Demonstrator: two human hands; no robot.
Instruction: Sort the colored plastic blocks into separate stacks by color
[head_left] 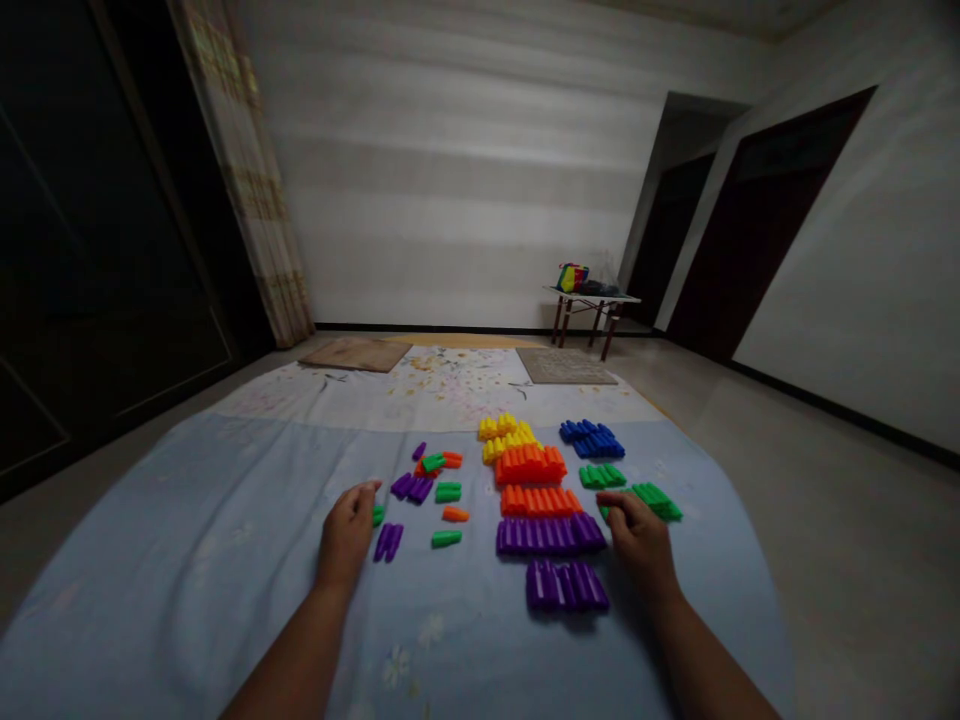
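My left hand (pixel 349 525) is closed beside a green piece (pixel 378 515) at the left; whether it grips that piece is unclear. My right hand (pixel 636 535) has its fingers pinched at a green piece (pixel 604 511), right of the rows. Between my hands lie stacked yellow pieces (pixel 510 440), orange pieces (pixel 538 500) and purple pieces (pixel 551 535). Blue pieces (pixel 592 438) and a green group (pixel 657 501) are at the right. Loose purple pieces (pixel 388 542), green pieces (pixel 448 492) and an orange piece (pixel 455 514) lie nearer my left hand.
A blue floral cloth (pixel 247 560) covers the table. Two flat boards, a brown one (pixel 356 354) and a greyish one (pixel 566 366), lie at its far edge. Beyond stands a small table (pixel 592 296) with a colourful bag (pixel 572 278).
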